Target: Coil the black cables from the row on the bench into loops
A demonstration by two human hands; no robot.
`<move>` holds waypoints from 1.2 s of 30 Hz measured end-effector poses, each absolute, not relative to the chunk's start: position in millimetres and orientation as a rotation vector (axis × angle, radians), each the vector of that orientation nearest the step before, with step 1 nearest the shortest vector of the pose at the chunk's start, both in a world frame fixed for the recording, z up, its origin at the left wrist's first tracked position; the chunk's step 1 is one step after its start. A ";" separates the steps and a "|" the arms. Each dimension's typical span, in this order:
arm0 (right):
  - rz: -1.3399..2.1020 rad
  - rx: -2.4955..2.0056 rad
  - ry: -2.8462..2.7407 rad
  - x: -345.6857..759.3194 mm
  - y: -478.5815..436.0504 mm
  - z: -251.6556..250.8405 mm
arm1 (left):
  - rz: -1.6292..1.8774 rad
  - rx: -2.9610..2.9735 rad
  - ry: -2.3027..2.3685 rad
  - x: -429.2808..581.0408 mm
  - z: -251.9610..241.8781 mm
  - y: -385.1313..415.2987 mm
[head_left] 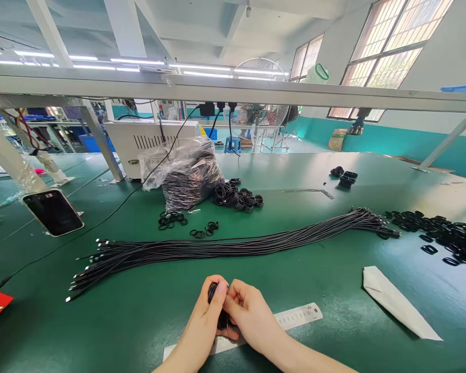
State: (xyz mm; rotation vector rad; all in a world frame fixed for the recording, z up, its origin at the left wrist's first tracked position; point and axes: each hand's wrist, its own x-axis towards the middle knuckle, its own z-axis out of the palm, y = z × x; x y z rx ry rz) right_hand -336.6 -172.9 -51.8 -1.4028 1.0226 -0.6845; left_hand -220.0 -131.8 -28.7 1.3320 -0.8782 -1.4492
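Near the bottom middle, my left hand (pixel 205 313) is closed around a small coiled black cable (pixel 213 292). Its loops show between the thumb and forefinger, and more of it hangs below. My right hand (pixel 254 313) presses against the left, its fingers pinched at the coil's side; what lies between those fingertips is mostly hidden. Under both hands a steel ruler (pixel 305 314) lies slantwise on the green table (pixel 140 316). Just beyond them stretches a long bundle of straight black cables (pixel 233 247), with metal-tipped connectors at the left end.
Behind the bundle lie small black rings (pixel 173 220), a pile of coiled cables (pixel 238 198) and a clear plastic bag (pixel 190 178). Many black loops (pixel 450 241) spread at right, near a folded white sheet (pixel 399 305). A phone (pixel 54 212) leans at left. Overhead crosses a metal beam (pixel 233 88).
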 end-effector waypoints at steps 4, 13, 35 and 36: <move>-0.632 -1.588 1.034 -339.9 -172.6 -50.8 | -1.453 1.275 -1.018 -218.9 -32.7 -128.3; -0.633 -2.170 1.288 -353.6 -185.0 -44.2 | -1.533 1.368 -1.202 -218.1 -30.9 -123.0; -0.627 -2.604 1.265 -345.4 -185.9 -43.4 | -1.339 1.560 -1.475 -205.1 -21.3 -132.9; -0.555 -2.568 1.316 -345.1 -185.8 -41.8 | -1.280 1.553 -1.504 -205.4 -20.1 -132.2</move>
